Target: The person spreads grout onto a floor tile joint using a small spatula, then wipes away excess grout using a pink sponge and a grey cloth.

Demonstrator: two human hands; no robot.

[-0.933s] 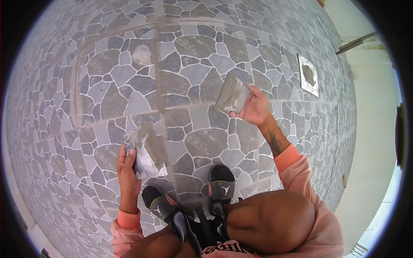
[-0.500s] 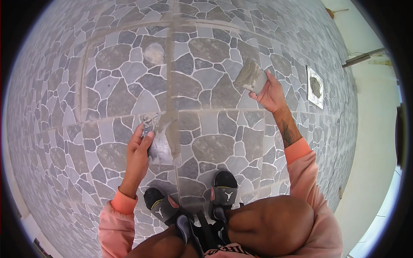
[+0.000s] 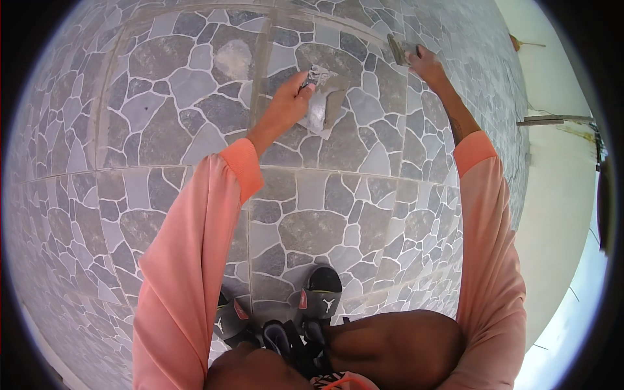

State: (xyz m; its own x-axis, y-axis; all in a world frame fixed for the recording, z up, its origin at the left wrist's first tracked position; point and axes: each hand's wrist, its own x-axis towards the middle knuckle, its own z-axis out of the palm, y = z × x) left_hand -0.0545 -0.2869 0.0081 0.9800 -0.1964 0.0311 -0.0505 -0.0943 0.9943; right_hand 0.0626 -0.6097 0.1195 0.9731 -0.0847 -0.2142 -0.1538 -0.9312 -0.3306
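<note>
Ahead of me, my left hand (image 3: 286, 104) grips the edge of a flat silvery-grey plate (image 3: 317, 117) smeared with grey paste. It is held over the stone-patterned tiles (image 3: 312, 229), just right of a long joint. Farther off to the right, my right hand (image 3: 426, 64) is closed on a small flat scraper (image 3: 396, 49) coated with grey paste. The scraper is tilted nearly edge-on beside a tile joint; whether it touches the floor I cannot tell.
My feet in dark slide sandals (image 3: 321, 300) stand close in front of me. A pale dried patch (image 3: 234, 60) marks a tile ahead on the left. At the right a cream wall (image 3: 559, 188) bounds the floor, with a dark bar (image 3: 556, 120) by it.
Both hands have reached farther ahead, the left also moving right with the plate. The scraper has turned from flat-facing to nearly edge-on. My right arm now covers the white square on the floor.
</note>
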